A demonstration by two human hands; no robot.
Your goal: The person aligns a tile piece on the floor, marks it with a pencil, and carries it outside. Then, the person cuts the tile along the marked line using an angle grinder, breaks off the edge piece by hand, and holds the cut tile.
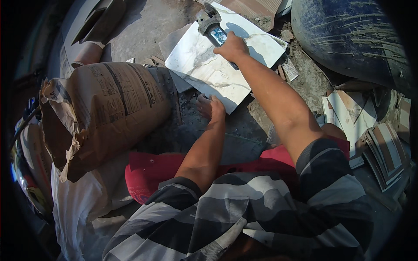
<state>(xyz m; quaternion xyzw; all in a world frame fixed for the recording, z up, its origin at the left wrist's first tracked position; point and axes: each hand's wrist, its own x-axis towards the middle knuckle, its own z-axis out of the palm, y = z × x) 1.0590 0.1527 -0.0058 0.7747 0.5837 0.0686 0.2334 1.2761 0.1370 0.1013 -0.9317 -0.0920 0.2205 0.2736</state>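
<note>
Gripping grinder (217, 35): right hand (234, 47), fingers wrapped | left hand (211, 106) at tile (198, 61), pinch unclear | paper sack (115, 102), blue drum (344, 35) flanking

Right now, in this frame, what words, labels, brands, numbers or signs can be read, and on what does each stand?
Grinder: print too small to read.
Paper bag: rows of dark print, too blurred to read.
Red cloth: round print, too small to read.

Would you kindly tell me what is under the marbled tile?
A grey slab pokes out past the left edge of the tile and appears to run beneath it. Everything else underneath is covered by the tile, so I cannot tell what is there.
</note>
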